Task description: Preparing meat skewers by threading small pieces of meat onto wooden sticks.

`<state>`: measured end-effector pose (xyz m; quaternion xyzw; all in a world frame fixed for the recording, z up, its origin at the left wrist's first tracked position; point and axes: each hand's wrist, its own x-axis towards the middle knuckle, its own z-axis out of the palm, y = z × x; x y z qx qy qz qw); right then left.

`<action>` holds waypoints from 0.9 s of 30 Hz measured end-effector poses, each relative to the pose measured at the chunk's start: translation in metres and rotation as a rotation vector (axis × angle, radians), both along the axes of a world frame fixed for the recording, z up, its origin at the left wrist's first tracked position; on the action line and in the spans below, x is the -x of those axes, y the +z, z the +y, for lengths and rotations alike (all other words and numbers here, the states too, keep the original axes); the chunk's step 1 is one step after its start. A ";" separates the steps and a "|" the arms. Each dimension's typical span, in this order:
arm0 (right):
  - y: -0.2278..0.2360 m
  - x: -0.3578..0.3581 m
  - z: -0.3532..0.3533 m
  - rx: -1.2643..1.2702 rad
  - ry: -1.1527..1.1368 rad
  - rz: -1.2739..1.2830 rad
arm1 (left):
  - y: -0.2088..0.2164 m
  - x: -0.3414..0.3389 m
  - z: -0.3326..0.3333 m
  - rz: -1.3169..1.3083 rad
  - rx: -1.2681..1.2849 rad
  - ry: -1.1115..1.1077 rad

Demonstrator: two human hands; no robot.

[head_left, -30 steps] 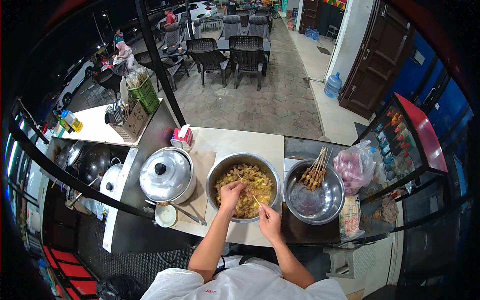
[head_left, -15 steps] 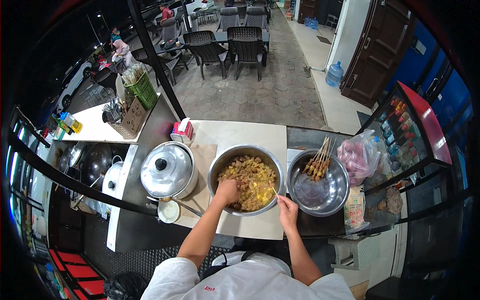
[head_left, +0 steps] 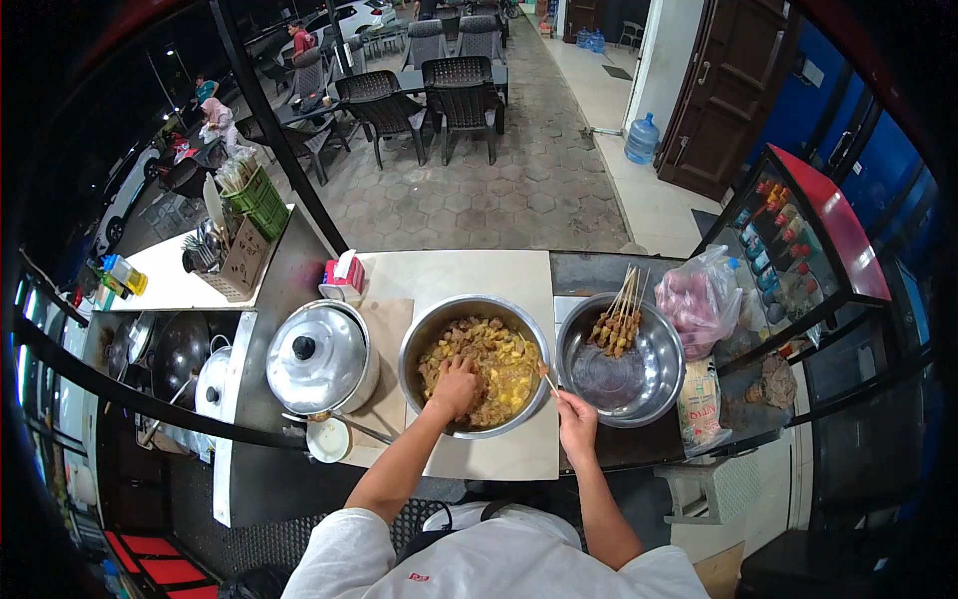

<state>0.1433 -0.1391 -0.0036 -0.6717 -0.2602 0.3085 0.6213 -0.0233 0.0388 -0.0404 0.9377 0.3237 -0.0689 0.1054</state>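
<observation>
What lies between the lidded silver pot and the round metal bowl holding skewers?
In the head view: a brown sheet, a round metal bowl of yellowish food, left hand inside, and a thin stick in the right hand.

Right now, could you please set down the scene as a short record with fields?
Left hand: on wet yellowish-brown meat chunks
Right hand: pinching a thin pale wooden skewer, one chunk at its tip
Centre: round silver metal bowl holding the chunks
Right: second round silver metal bowl with loaded skewers
Left: round silver pot, lid on
</observation>
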 end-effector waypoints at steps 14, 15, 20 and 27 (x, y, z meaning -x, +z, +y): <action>-0.001 0.002 0.008 0.025 0.040 0.018 | 0.022 0.019 0.037 -0.527 0.614 0.329; -0.002 0.002 0.008 0.026 0.038 0.019 | 0.028 0.017 0.037 -0.549 0.760 0.418; -0.002 0.004 0.012 0.000 0.046 -0.001 | 0.022 0.021 0.037 -0.626 0.858 0.523; 0.001 0.005 0.008 -0.010 0.037 0.024 | 0.013 0.021 0.040 -0.597 0.697 0.621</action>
